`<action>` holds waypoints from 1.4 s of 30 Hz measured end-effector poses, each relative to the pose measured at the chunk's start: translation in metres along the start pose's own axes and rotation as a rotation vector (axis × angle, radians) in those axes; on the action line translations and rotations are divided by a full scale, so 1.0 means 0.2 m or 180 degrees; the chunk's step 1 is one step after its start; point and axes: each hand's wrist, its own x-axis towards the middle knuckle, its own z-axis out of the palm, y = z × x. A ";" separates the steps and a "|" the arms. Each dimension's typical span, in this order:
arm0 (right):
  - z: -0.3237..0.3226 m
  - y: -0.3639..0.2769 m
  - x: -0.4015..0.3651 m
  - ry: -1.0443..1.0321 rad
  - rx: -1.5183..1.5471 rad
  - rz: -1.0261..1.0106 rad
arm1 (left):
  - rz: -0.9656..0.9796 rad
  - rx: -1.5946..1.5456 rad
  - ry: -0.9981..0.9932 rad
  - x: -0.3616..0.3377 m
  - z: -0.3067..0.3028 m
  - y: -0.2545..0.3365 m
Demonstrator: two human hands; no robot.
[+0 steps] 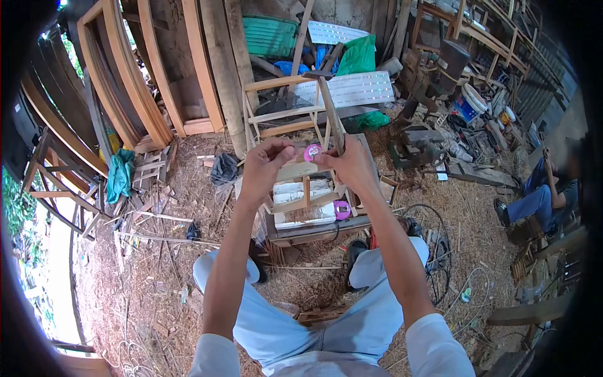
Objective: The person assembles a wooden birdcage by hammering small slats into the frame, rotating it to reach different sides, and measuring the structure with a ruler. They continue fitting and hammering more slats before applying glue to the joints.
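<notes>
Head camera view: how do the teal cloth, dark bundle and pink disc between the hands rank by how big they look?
1. Teal cloth, largest
2. Dark bundle
3. Pink disc, smallest

White block and pink item on a wooden worktop

The worktop [301,234] carries a scuffed white block [306,217] near its near edge. A curved wooden piece [295,204] with a short upright crosses above the block. Just right of the block sits the pink item [342,210], by the same edge.
</notes>
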 end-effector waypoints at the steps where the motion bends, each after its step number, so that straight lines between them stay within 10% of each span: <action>1: 0.00 -0.01 0.00 0.0042 -0.0032 0.0009 | 0.0035 -0.0117 0.0054 0.00 0.01 0.02; 22: 0.05 0.08 0.01 0.0110 0.0465 -0.0082 | -0.0589 0.1267 0.0008 -0.05 0.08 0.14; 42: 0.04 0.08 0.00 0.0034 0.0524 -0.0132 | 0.0081 0.1965 -0.0080 -0.06 0.08 0.11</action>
